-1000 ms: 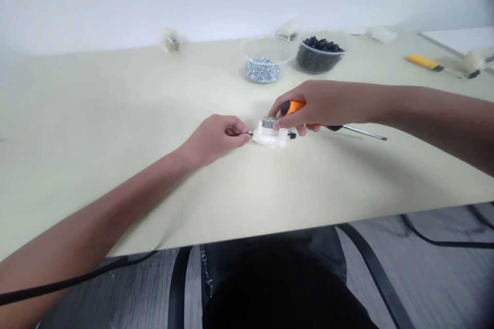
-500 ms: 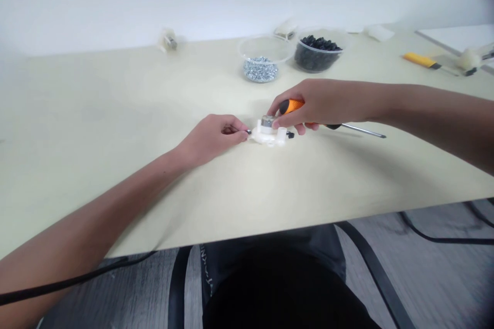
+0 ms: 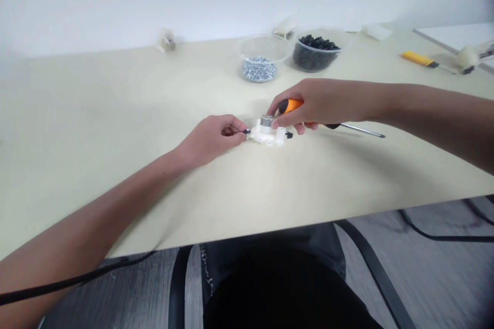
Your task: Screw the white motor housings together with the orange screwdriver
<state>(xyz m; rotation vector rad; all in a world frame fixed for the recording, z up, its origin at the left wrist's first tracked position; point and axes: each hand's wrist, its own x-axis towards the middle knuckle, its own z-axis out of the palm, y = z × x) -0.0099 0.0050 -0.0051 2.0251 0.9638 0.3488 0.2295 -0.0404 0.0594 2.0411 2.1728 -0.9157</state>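
A small white plastic housing (image 3: 263,137) lies on the table, with a silver metal cylinder (image 3: 266,121) seated on top of it. My right hand (image 3: 320,104) rests over it, fingertips on the cylinder, and grips a screwdriver with an orange-and-black handle (image 3: 291,106). The screwdriver's steel shaft (image 3: 363,131) points right, away from the housing. My left hand (image 3: 212,139) pinches a small black-tipped part (image 3: 246,132) against the housing's left side. A black piece (image 3: 289,135) sticks out on the housing's right side.
On the pale table (image 3: 116,103), a clear bowl of silver screws (image 3: 259,69) and a bowl of black pieces (image 3: 314,57) stand at the back. A yellow-handled tool (image 3: 417,59) and a white part (image 3: 466,58) lie at far right. A black cable (image 3: 443,239) runs below the table edge.
Both hands stay in place on the housing. The bowls and tools at the back have shifted slightly left in the view.
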